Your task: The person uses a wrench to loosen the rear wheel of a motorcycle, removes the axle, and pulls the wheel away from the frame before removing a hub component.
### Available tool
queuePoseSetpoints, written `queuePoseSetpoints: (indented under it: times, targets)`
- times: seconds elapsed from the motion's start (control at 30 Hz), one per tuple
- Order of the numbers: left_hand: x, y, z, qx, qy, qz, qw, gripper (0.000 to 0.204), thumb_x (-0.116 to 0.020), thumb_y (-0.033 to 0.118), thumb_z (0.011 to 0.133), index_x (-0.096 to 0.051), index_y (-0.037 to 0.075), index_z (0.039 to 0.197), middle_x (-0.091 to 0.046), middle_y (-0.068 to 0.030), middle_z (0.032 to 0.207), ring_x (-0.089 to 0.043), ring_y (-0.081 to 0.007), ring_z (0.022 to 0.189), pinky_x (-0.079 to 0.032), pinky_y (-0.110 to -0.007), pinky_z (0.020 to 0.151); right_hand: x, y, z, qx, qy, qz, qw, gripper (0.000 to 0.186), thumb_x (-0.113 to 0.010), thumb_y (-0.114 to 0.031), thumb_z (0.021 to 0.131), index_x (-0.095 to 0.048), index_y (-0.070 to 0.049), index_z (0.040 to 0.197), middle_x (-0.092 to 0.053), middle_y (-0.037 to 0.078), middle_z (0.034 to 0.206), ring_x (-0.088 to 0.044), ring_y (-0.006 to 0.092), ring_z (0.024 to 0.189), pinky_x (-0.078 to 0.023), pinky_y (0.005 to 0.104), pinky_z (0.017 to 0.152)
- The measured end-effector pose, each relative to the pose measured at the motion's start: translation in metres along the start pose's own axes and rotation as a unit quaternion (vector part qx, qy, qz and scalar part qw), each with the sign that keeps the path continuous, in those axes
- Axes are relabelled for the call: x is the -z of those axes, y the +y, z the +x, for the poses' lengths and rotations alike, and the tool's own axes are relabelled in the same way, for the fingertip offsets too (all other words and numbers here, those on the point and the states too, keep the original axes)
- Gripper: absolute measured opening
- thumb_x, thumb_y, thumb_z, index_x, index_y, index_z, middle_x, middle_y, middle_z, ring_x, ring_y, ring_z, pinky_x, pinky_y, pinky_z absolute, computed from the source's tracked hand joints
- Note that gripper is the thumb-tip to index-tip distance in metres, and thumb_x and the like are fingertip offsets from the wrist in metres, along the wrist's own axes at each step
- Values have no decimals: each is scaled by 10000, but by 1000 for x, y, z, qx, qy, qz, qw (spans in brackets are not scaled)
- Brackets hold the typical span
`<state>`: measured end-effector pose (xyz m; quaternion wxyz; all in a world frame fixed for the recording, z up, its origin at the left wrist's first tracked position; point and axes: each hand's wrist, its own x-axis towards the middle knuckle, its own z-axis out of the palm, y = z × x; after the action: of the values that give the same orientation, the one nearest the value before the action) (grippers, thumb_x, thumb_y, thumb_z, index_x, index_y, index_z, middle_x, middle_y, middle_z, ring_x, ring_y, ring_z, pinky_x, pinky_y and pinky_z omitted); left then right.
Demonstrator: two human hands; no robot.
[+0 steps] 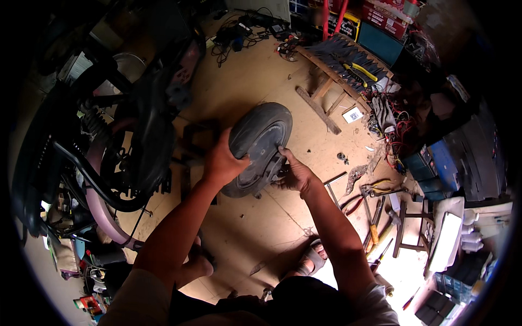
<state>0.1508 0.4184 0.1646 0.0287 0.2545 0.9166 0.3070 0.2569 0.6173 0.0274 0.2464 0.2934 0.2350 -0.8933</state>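
A small black wheel with a treaded rubber tyre is held up above the floor in front of me, tilted so that its dark hub face shows toward the right. My left hand grips the near left side of the tyre, its thumb pressed over the edge toward the hub. On the lower right, my right hand is closed around the wheel's hub side, the thumb pointing up against the rim. The other fingers of this hand are partly hidden in shadow beneath the hub.
A scooter or motorbike frame with a pinkish curved part stands at left. Pliers, a hammer and several other tools lie on the floor at right. Behind them are a wooden stool, tangled wires and boxes.
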Motion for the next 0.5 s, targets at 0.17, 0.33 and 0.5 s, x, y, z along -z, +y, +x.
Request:
queuePoseSetpoints:
  times: [0.17, 0.33, 0.5]
  targets:
    - [-5, 1, -1, -16, 4, 11, 1000, 840, -840, 198, 742, -489, 47, 1490, -691, -257, 1274, -689, -393, 1194, -548, -423, 1017, 7, 20, 12, 221, 93, -176, 955, 1225, -926, -508, 760, -226, 18, 1615, -505, 205, 1534, -550, 300, 1339, -455, 472, 1122]
    - [-5, -4, -1, -27, 3, 7, 1000, 864, -847, 223, 750, -459, 49, 1503, -688, -266, 1274, -680, -422, 1195, -555, -442, 1014, -31, 21, -8, 295, 98, -142, 940, 1161, -972, -225, 766, -175, 51, 1564, -541, 186, 1477, -568, 260, 1317, -499, 394, 1106]
    - [-4, 10, 19, -105, 14, 14, 994, 910, -858, 290, 788, -427, 40, 1549, -648, -273, 1351, -639, -439, 1257, -533, -459, 1054, -30, 11, -7, 261, 101, -135, 950, 1059, -967, -199, 753, -268, 33, 1514, -567, 173, 1426, -582, 270, 1301, -515, 392, 1081]
